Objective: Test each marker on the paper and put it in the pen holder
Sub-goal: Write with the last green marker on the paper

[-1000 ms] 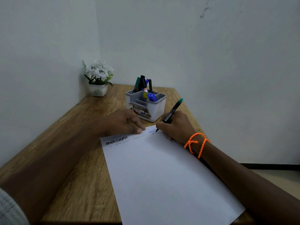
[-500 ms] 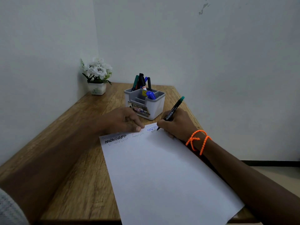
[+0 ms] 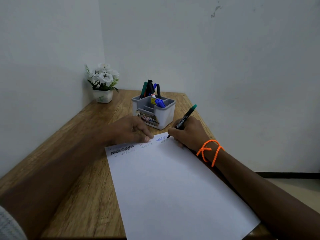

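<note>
marker in right hand, tip on paper

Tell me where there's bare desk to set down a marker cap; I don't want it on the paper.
Bare wood lies between the flower pot and the pen holder, and along the desk's left side beside the paper. It is crowded near the paper's top edge, where both hands and the holder sit.

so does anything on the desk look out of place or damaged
Nothing on the desk stands out. The paper lies flat, its near right corner past the desk edge, the pen holder stands upright, and the flower pot sits in the corner. The only blemish is a scuff high on the wall.
</note>
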